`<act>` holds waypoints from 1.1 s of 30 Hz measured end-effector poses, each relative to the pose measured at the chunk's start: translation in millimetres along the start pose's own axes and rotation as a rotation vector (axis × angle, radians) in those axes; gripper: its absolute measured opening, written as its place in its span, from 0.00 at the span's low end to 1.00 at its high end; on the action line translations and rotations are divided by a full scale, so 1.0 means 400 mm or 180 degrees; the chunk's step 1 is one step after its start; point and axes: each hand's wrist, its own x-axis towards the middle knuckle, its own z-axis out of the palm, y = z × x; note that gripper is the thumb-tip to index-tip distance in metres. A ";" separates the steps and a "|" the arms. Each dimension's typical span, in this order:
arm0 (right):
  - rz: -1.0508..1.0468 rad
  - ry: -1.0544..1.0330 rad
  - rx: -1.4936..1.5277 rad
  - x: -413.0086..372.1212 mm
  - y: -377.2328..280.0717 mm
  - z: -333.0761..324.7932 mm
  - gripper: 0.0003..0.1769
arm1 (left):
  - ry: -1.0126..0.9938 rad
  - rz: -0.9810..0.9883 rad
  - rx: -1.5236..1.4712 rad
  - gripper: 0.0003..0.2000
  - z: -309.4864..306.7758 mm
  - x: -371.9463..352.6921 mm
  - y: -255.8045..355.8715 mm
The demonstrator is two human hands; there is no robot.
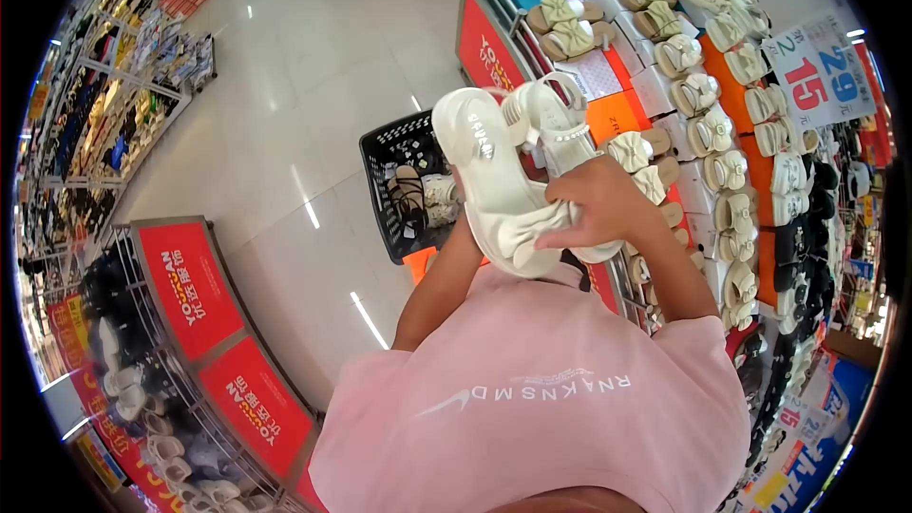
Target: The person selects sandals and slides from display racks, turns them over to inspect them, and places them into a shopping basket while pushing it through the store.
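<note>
A pair of off-white sandals with thick soles is held up in front of my chest. The nearer sandal point(484, 180) has its upper side and footbed lettering facing me, and a bow-like strap crosses its toe end. Partly behind it, to the right, is the second sandal point(560, 128), with a beaded strap. My right hand point(608, 201) is closed over the sandals' front part, its fingertips at the toe strap of the nearer one. My left hand point(463, 233) holds the nearer sandal from its left side, with the fingers mostly hidden behind it.
Beyond my left arm a black basket point(372, 195) holds several shoes. On the right, a sloping display point(655, 95) carries rows of sandals on boxes, with a price sign point(819, 71) above. Red-panelled racks point(190, 285) stand at the left, across the tiled floor point(285, 104).
</note>
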 end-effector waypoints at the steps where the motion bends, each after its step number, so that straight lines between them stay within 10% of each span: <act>1: -0.0081 0.0019 -0.0137 0.005 -0.018 0.015 0.26 | 0.0056 -0.0029 0.0024 0.40 0.003 -0.017 0.006; 21: -0.0388 0.0483 -0.0236 0.112 -0.170 0.135 0.25 | 0.0806 0.0116 0.0400 0.36 -0.032 -0.185 0.132; 28: 0.0490 0.0099 0.3228 0.047 0.009 0.161 0.16 | 0.0854 0.1539 0.1628 0.35 0.166 -0.206 0.237; 33: 0.1795 0.1101 0.4516 -0.038 0.075 0.277 0.17 | 0.0192 0.1775 0.2958 0.31 0.191 -0.230 0.288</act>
